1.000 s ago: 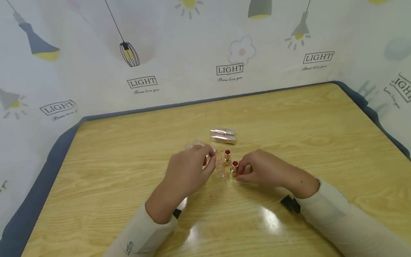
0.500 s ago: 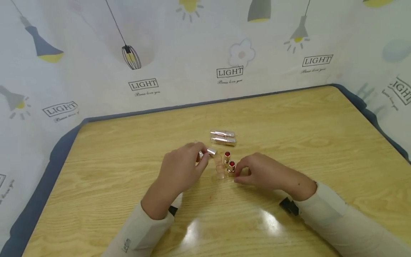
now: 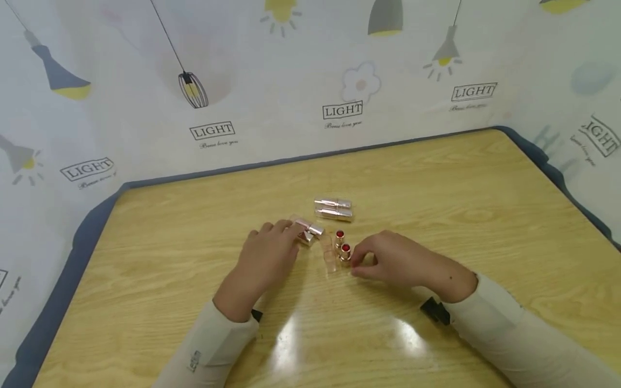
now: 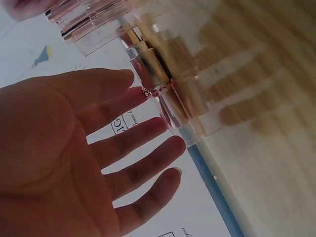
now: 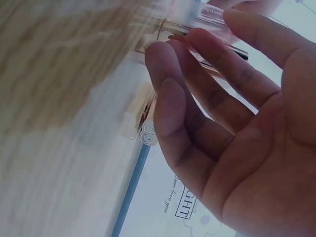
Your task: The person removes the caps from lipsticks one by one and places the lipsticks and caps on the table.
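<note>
With its fingers extended and spread, my left hand (image 3: 269, 253) rests beside two capped lipsticks (image 3: 310, 230) lying at a slant; its fingertips touch or nearly touch their clear caps in the left wrist view. My right hand (image 3: 395, 258) has its fingers curled and pinches the gold case of a lipstick (image 3: 345, 253) near its base; the exact contact is partly hidden. That lipstick stands upright, uncapped, with a red top. Another uncapped red lipstick (image 3: 339, 238) is upright just behind it. Left of these lie clear caps (image 3: 328, 256).
Farther back, two capped lipsticks (image 3: 333, 209) lie side by side. Everything is on a wood-grain table (image 3: 194, 215) with a dark edge, against a wall (image 3: 271, 108) printed with lamps.
My left hand has let go of a capped lipstick, spread its fingers and drawn slightly left. My right hand has shifted its upright lipstick left, closer to the other red one.
</note>
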Motion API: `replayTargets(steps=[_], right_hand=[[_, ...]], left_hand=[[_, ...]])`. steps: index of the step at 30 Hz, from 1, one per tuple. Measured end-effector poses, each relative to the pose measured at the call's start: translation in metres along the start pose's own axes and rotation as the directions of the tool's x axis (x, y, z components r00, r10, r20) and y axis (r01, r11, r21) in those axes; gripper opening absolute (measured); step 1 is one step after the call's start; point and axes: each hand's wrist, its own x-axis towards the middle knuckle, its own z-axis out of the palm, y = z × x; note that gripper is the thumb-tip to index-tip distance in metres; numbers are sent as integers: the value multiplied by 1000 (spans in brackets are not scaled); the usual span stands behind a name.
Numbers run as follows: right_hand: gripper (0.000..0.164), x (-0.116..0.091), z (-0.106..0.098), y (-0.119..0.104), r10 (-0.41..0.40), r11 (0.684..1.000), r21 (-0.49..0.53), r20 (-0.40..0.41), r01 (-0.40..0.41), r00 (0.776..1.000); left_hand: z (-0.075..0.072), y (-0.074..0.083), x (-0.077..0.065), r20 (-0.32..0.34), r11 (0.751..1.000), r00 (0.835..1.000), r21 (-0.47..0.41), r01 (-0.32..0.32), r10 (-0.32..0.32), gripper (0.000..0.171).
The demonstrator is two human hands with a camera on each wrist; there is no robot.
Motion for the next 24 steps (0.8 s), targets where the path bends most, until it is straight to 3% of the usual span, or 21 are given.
replayTargets(steps=[15, 24], right_hand=[[9, -2, -4, -4, 0, 1000, 4, 1, 0, 1000], [10, -4, -4, -4, 3, 1000, 11, 5, -3, 1000]], left_hand=[[2, -2, -2, -47, 998, 999, 52, 25, -23, 35], [0, 1, -1, -9, 988, 998, 142, 56, -55, 22]])
